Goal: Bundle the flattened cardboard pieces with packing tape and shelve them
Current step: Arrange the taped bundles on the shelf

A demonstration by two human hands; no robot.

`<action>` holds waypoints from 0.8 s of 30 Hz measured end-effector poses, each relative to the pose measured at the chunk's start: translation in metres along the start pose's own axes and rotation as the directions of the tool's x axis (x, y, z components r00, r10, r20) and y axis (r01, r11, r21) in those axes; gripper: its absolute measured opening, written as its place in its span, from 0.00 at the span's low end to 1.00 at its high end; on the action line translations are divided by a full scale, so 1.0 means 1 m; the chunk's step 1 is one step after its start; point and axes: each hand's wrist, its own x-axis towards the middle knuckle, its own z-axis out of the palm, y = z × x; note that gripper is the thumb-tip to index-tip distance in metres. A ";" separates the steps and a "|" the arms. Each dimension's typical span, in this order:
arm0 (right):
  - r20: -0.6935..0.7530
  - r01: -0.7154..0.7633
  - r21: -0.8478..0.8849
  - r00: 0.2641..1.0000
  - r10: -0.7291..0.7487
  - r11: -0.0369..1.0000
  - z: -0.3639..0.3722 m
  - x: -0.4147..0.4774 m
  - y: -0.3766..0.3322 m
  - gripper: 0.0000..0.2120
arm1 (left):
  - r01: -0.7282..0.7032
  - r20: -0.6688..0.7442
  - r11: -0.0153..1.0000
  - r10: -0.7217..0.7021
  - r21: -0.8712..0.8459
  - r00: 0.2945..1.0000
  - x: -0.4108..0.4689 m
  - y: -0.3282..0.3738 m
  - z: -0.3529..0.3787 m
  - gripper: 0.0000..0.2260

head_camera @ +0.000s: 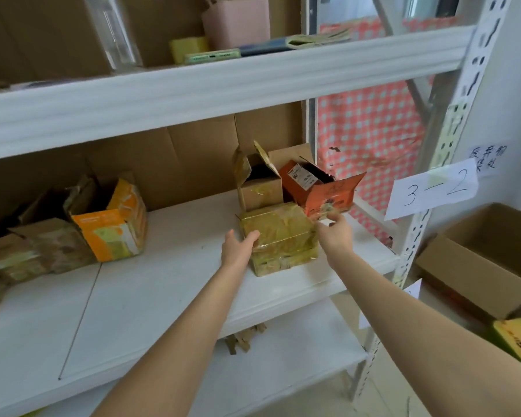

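- On my feed, the taped cardboard bundle (278, 236) sits on the white shelf (163, 281), just in front of an open brown box (260, 188) and an orange box (322, 191).
- The left hand (238, 245) lies with nearly straight fingers against the bundle's left edge.
- The right hand (336, 233) is at the far right corner with its fingers bent. I cannot tell whether it grips.
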 end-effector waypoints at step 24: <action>0.540 0.053 0.437 0.783 -0.309 0.898 -0.002 0.011 0.037 0.18 | -0.284 -0.113 0.949 0.270 -0.139 0.956 -0.052 -0.018 -0.011 0.21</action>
